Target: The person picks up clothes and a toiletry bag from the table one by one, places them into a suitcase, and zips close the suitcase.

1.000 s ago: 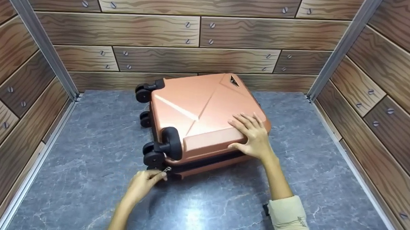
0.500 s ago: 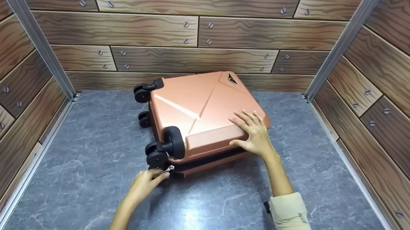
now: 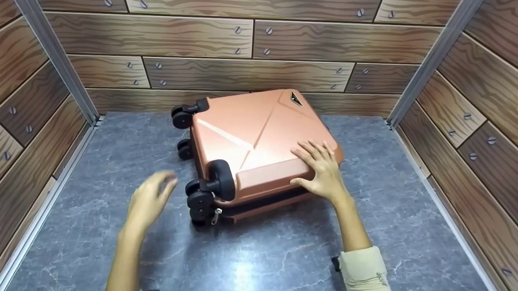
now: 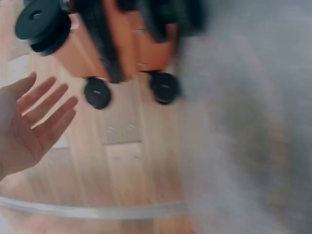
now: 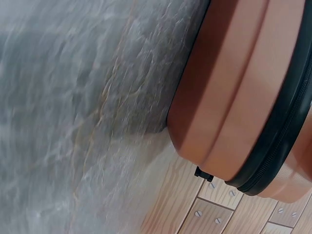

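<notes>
A rose-gold hard-shell suitcase (image 3: 242, 136) lies flat on the floor, its black wheels (image 3: 201, 200) facing left. My right hand (image 3: 323, 172) rests on its near right edge with the fingers spread over the top shell. At the near left corner a silver zipper pull (image 3: 216, 216) hangs from the black zipper band (image 3: 265, 201). My left hand (image 3: 149, 199) is off to the left of the wheels, holding nothing; the left wrist view shows its fingers (image 4: 48, 107) loosely extended. In the right wrist view the suitcase side and its zipper (image 5: 278, 131) appear, while the hand is out of frame.
Grey marbled floor (image 3: 280, 256) surrounds the suitcase. Wood-patterned panels (image 3: 202, 38) stand behind it and on both sides, with metal posts (image 3: 65, 67) at the back corners and metal strips along the floor edges.
My left hand has let go of the zipper pull at the near left corner and moved left and away. The right hand stays on the suitcase, which has hardly shifted.
</notes>
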Available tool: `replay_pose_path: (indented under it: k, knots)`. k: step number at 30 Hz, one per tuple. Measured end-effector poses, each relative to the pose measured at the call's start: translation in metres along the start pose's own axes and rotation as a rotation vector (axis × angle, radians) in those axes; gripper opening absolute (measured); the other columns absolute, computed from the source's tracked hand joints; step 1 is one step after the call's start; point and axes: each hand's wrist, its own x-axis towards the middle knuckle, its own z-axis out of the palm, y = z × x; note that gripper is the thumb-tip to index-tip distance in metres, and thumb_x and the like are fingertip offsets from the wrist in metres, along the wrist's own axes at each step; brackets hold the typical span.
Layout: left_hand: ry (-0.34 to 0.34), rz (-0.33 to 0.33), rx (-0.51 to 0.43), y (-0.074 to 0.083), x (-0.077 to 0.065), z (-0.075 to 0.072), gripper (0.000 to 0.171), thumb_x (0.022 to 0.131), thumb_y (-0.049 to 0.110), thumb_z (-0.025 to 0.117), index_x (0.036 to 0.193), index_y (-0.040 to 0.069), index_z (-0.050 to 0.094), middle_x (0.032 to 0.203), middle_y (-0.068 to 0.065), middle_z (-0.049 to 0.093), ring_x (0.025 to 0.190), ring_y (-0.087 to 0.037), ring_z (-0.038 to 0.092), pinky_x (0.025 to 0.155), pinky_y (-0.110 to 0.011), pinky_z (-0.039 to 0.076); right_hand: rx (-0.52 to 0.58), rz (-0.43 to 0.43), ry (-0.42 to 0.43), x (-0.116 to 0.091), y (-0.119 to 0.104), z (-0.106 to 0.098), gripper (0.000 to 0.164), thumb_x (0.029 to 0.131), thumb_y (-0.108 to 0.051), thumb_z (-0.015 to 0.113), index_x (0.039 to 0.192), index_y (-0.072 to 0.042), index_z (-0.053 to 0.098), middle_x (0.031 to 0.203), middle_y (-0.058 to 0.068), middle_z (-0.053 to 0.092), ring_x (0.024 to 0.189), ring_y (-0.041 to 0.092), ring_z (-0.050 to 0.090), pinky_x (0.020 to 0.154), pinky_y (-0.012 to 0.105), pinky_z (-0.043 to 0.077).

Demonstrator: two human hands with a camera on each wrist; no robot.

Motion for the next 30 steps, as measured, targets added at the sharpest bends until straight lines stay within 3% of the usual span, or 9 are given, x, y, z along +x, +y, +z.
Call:
replay_pose_path:
  k: [3, 5, 7, 10, 13, 16, 25, 30]
  knots:
    - [0.072, 0.16, -0.02, 0.021, 0.024, 0.004, 0.036, 0.088, 0.023, 0.063, 0.119, 0.006, 0.06, 0.125, -0.009, 0.054, 0.116, -0.026, 0.047, 0.095, -0.043, 0.037, -0.003, 0.038, 0.023, 0.002, -0.004, -0.001, 0.067, 0.076, -0.059, 0.061, 0.13, -0.019, 0.053, 0.135, 0.006, 0.046, 0.127, 0.032, 0.034, 0.105, 0.054, 0.011]
    - [0.069, 0.276, -0.012, 0.033, 0.041, 0.012, 0.043, 0.086, 0.026, 0.065, 0.124, 0.007, 0.057, 0.131, -0.01, 0.049, 0.121, -0.028, 0.042, 0.099, -0.044, 0.032, -0.026, 0.09, 0.057, 0.003, -0.013, 0.0, 0.061, 0.08, -0.054, 0.059, 0.128, -0.016, 0.055, 0.134, 0.008, 0.047, 0.126, 0.033, 0.034, 0.105, 0.053, 0.011]
    - [0.027, 0.377, 0.012, 0.041, 0.058, 0.023, 0.051, 0.085, 0.031, 0.065, 0.129, 0.008, 0.053, 0.135, -0.013, 0.044, 0.125, -0.032, 0.037, 0.103, -0.045, 0.025, -0.059, 0.147, 0.085, 0.005, -0.027, 0.004, 0.058, 0.081, -0.05, 0.058, 0.127, -0.013, 0.056, 0.133, 0.01, 0.047, 0.126, 0.034, 0.035, 0.106, 0.052, 0.011]
    - [-0.09, 0.455, 0.091, 0.049, 0.079, 0.038, 0.063, 0.085, 0.044, 0.06, 0.136, 0.01, 0.046, 0.141, -0.016, 0.036, 0.131, -0.037, 0.025, 0.107, -0.049, 0.014, -0.102, 0.188, 0.077, 0.006, -0.049, 0.011, 0.061, 0.082, -0.053, 0.056, 0.128, -0.013, 0.054, 0.136, 0.012, 0.044, 0.127, 0.037, 0.03, 0.106, 0.053, 0.01]
    - [-0.208, 0.463, 0.143, 0.051, 0.088, 0.049, 0.066, 0.086, 0.054, 0.053, 0.138, 0.014, 0.044, 0.144, -0.012, 0.032, 0.133, -0.037, 0.016, 0.107, -0.05, 0.007, -0.148, 0.179, 0.034, 0.006, -0.06, 0.02, 0.068, 0.082, -0.063, 0.048, 0.135, -0.02, 0.047, 0.141, 0.009, 0.036, 0.131, 0.038, 0.022, 0.105, 0.055, 0.007]
    - [-0.268, 0.442, 0.153, 0.05, 0.087, 0.053, 0.064, 0.086, 0.056, 0.051, 0.136, 0.017, 0.047, 0.144, -0.007, 0.035, 0.134, -0.036, 0.014, 0.108, -0.048, 0.006, -0.197, 0.169, 0.021, 0.004, -0.062, 0.028, 0.072, 0.083, -0.069, 0.038, 0.139, -0.024, 0.04, 0.145, 0.007, 0.031, 0.133, 0.039, 0.017, 0.105, 0.056, 0.005]
    - [-0.245, 0.433, 0.19, 0.061, 0.077, 0.062, 0.06, 0.087, 0.055, 0.048, 0.137, 0.021, 0.046, 0.144, -0.007, 0.034, 0.133, -0.04, 0.013, 0.107, -0.052, 0.004, -0.172, 0.141, 0.069, 0.001, -0.047, 0.034, 0.071, 0.083, -0.069, 0.033, 0.139, -0.025, 0.038, 0.145, 0.006, 0.03, 0.133, 0.038, 0.015, 0.105, 0.057, 0.003]
    - [-0.239, 0.376, 0.252, 0.077, 0.07, 0.073, 0.063, 0.087, 0.06, 0.043, 0.139, 0.023, 0.043, 0.146, -0.009, 0.03, 0.133, -0.041, 0.01, 0.106, -0.054, 0.002, -0.12, 0.115, 0.076, -0.002, -0.028, 0.03, 0.071, 0.082, -0.071, 0.034, 0.137, -0.025, 0.041, 0.143, 0.005, 0.032, 0.133, 0.037, 0.017, 0.105, 0.057, 0.004]
